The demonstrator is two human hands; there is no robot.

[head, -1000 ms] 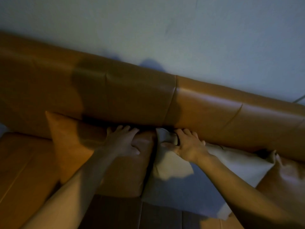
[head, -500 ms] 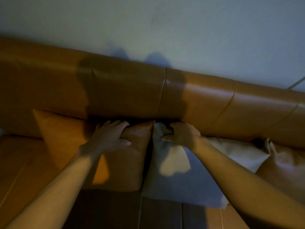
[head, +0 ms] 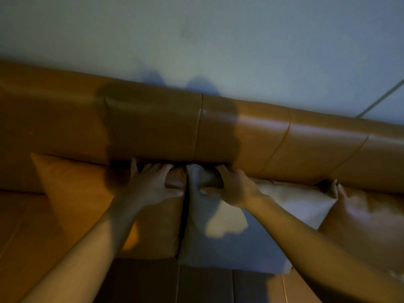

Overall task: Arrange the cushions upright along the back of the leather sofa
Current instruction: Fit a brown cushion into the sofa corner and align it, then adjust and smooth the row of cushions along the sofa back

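Nearly done: left hand (head: 153,184) grips orange cushion (head: 83,197), right hand (head: 231,184) pinches grey cushion (head: 218,241) top corner; third cushion (head: 367,224) at 3 o'clock leans on backrest (head: 284,138).

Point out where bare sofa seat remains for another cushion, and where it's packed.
Bare seat shows left of the orange cushion, and a strip in front of the cushions. Crowded: orange cushion, grey cushion and tan cushion sit edge to edge along the backrest, left hand and right hand at the middle seam.
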